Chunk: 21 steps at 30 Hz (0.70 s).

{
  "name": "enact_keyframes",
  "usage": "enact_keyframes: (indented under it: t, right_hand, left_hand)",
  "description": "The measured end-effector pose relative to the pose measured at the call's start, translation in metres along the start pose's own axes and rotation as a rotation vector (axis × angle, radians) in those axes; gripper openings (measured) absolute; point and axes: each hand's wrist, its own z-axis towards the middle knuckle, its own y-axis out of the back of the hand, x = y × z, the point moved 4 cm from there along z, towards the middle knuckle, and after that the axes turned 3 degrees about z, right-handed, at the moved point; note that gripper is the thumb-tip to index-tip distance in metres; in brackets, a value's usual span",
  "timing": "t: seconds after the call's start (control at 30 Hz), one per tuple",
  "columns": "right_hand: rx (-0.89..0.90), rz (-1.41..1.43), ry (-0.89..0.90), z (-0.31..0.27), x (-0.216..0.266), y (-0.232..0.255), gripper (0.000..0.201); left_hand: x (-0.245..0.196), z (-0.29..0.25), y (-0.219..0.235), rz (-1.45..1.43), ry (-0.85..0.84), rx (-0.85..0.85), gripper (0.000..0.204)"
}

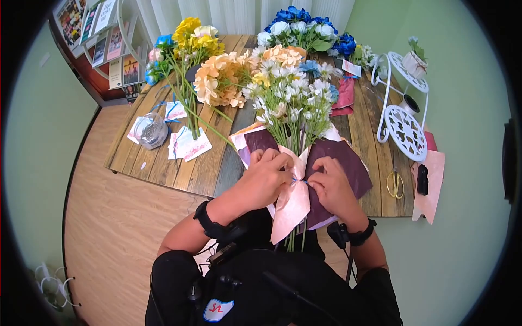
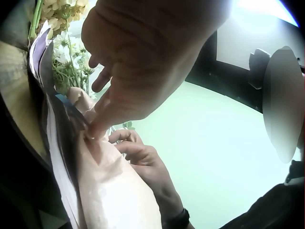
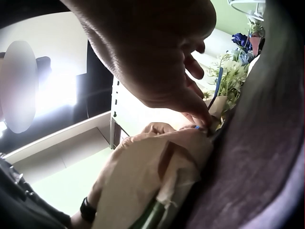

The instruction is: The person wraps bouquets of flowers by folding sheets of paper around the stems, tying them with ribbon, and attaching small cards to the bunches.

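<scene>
A bouquet of white daisy-like flowers [image 1: 293, 89] lies toward me, wrapped in dark plum paper [image 1: 340, 163] and pale pink paper [image 1: 291, 209]. Around its gathered waist runs a thin blue ribbon [image 1: 298, 180]. My left hand [image 1: 266, 175] pinches the ribbon on the left of the waist, fingers bent. On the right, my right hand [image 1: 333, 187] pinches it between thumb and fingers. A loose ribbon end [image 3: 218, 85] sticks up beside the right fingers in the right wrist view. Green stems [image 1: 293, 239] come out below the pink paper.
Peach hydrangeas [image 1: 217, 79], yellow flowers [image 1: 190, 41] and blue-white flowers [image 1: 299, 27] lie across the wooden table [image 1: 228, 168]. A clear jar [image 1: 151, 131] and printed cards [image 1: 189, 144] are left. Gold-handled scissors [image 1: 395, 185] and a white metal stand [image 1: 405, 133] are right.
</scene>
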Motion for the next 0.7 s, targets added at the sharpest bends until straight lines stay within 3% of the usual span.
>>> enact_keyframes:
  t: [0.03, 0.07, 0.13, 0.17, 0.2, 0.23, 0.3, 0.5, 0.7]
  right_hand:
    - [0.028, 0.236, -0.107, -0.001, -0.009, -0.005, 0.004]
    - [0.027, 0.235, -0.106, -0.001, -0.012, -0.006, 0.004]
    - [0.138, 0.674, -0.399, -0.002, -0.027, -0.014, 0.004]
    - [0.137, 0.673, -0.396, -0.001, -0.032, -0.015, 0.004]
    - [0.189, 0.897, -0.515, -0.003, -0.038, -0.021, 0.007]
    - [0.241, 1.121, -0.635, -0.004, -0.04, -0.026, 0.011]
    - [0.201, 1.197, -0.66, -0.002, -0.037, -0.024, 0.011]
    - [0.193, 1.382, -0.67, -0.005, -0.046, -0.027, 0.016]
    - [0.223, 1.407, -0.594, -0.001, -0.044, -0.025, 0.015]
  left_hand:
    - [0.002, 0.001, -0.001, 0.001, 0.0, -0.001, 0.009]
    - [0.007, 0.003, -0.006, -0.164, -0.004, 0.046, 0.009]
    - [0.014, 0.005, -0.013, -0.327, -0.009, 0.091, 0.009]
    - [0.02, 0.005, -0.02, -0.505, 0.128, 0.178, 0.009]
    - [0.025, 0.003, -0.028, -0.683, 0.269, 0.266, 0.009]
    - [0.028, 0.001, -0.035, -0.682, 0.268, 0.266, 0.009]
    - [0.033, -0.008, -0.057, -1.323, 0.56, 0.29, 0.013]
    - [0.028, -0.016, -0.062, -1.557, 0.639, 0.133, 0.017]
    - [0.028, -0.02, -0.071, -1.584, 0.681, 0.092, 0.017]
